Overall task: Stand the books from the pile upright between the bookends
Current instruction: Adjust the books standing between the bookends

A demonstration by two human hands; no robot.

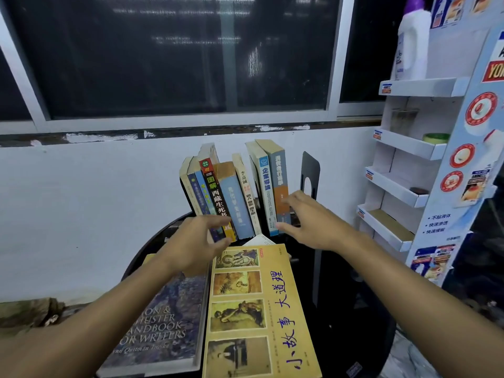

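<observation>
Books: 8 upright books (236,203) stand on the black table (336,309). The left grip (200,241), fingers spread and empty, hovers at their lower left. The right grip (305,214), also spread, lies against the rightmost spine, beside 1 black bookend (310,170). 2 flat books (259,309) lie in front.

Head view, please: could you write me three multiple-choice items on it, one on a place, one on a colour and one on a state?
1. Where is the black bookend relative to the upright books?
A left of them; B right of them; C lying on top of them.
2. What colour is the cover of the flat book with a column of pictures?
A yellow; B green; C red.
3. How is the writers' handbook?
A upright in the row; B held up in a hand; C lying flat.

1 B: it stands past the row's right end.
2 A: the cover is plainly yellow.
3 C: it lies cover up in front of the row.
</observation>
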